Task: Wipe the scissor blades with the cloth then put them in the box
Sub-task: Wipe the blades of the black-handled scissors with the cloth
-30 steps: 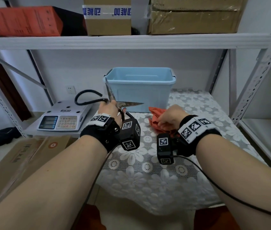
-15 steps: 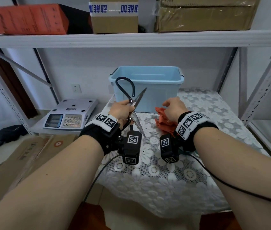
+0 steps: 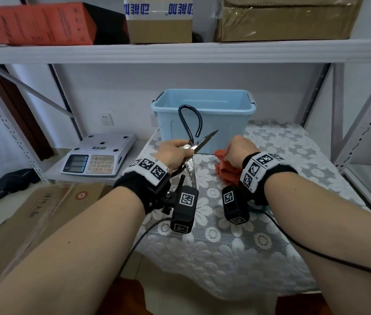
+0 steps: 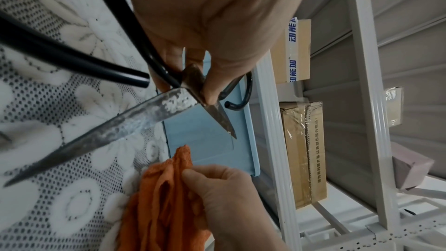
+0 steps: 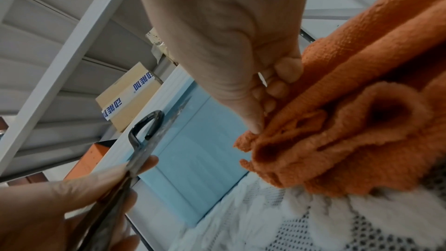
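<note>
My left hand [image 3: 175,153] grips the big old scissors [image 3: 191,146] at the pivot, thumb and fingers [image 4: 212,91] pinching there. The blades stand spread wide apart: one stained blade [image 4: 96,135] points down toward me, the other [image 3: 207,138] points up right toward the box. A black loop handle [image 3: 189,117] rises in front of the light blue box [image 3: 225,110]. My right hand [image 3: 240,151] holds the orange cloth [image 3: 227,170], bunched on the lace table cover, with fingertips [image 5: 255,125] pinching a fold of the cloth [image 5: 337,131]. Cloth and blades are apart.
The blue box [image 4: 205,136] stands open at the back of the lace-covered table [image 3: 225,242]. A grey electronic scale [image 3: 98,159] sits on a lower shelf at left. Cardboard boxes [image 3: 159,21] line the shelf above. A flat carton [image 3: 32,214] lies at lower left.
The left hand has turned the scissors so the loop handle now points up and one blade points down toward me. The right hand has stayed on the cloth.
</note>
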